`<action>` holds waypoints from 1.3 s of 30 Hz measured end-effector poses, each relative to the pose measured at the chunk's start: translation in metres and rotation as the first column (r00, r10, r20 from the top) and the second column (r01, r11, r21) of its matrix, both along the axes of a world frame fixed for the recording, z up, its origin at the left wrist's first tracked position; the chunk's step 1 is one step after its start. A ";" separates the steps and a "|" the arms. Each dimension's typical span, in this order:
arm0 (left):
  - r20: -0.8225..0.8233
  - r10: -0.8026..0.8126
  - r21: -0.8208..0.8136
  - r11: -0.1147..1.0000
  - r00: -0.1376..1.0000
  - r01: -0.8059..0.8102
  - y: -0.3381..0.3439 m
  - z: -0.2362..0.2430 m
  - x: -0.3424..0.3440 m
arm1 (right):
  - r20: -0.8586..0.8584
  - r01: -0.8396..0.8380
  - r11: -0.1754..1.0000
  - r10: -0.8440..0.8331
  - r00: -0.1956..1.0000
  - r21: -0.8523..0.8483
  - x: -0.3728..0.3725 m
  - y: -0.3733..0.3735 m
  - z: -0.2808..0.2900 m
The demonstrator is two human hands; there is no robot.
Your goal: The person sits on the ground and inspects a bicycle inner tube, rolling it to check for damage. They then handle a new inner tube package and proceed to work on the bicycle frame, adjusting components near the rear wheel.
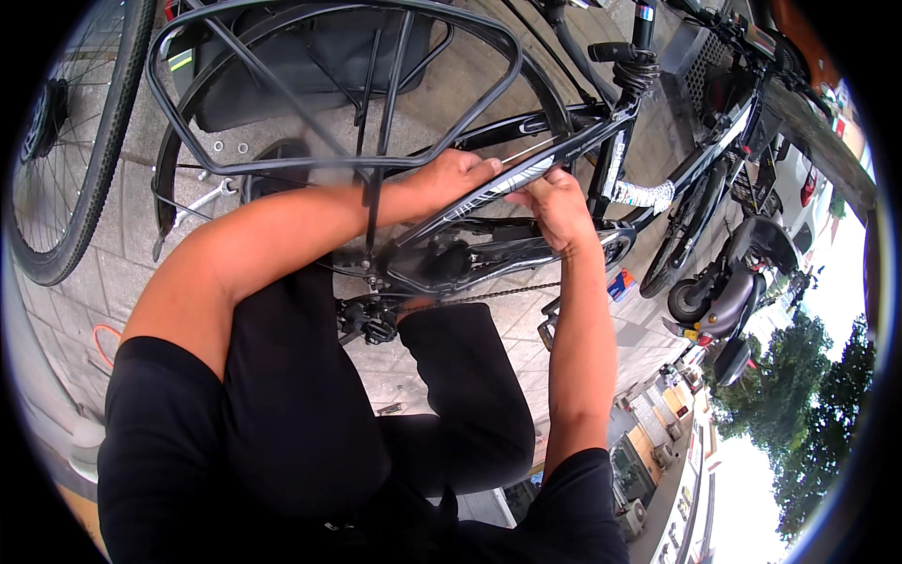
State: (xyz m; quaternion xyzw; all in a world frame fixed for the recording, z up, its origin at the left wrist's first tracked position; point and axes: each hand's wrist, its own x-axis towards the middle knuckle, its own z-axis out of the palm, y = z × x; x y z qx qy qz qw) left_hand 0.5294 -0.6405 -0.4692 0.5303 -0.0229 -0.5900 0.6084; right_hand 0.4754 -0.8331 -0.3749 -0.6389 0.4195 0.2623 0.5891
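A black and white bicycle frame [512,179] stands in front of me, its slanting tube passing between my hands. My left hand [456,179] reaches through the black rear rack [404,164] and lies against that tube with its fingers curled. From its fingertips a thin silvery line [528,150], a cable or rod, runs along the tube. My right hand [562,211] is closed at the tube's other side, thumb and fingers bent together; what they grip is hidden. Below hang the rear derailleur [368,320] and chain [507,293]. No wheel sits between the rear stays.
A loose wheel [117,150] stands at the left. A wrench [209,199] and two small rings [230,148] lie on the paving. A black bag [310,85] rests behind the rack. Another bicycle [695,207] and a scooter [728,291] are parked at the right.
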 end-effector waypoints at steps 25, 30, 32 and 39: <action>-0.315 -0.035 -0.133 0.991 0.948 -0.007 0.003 0.011 0.008 | 0.121 0.092 0.995 -0.096 0.988 0.037 0.001 -0.022 -0.031; -0.425 -0.069 -0.050 0.997 0.903 0.052 0.003 0.012 0.010 | 0.081 0.269 0.949 -0.285 0.955 0.168 -0.006 -0.003 -0.027; -0.452 -0.080 -0.028 0.997 0.888 0.075 0.009 0.009 0.010 | 0.008 0.143 0.986 -0.144 0.990 0.082 0.000 0.001 -0.018; -0.408 -0.039 -0.150 0.988 0.912 -0.025 0.017 0.024 0.017 | -0.066 0.300 0.951 -0.304 0.950 -0.069 -0.005 0.008 0.039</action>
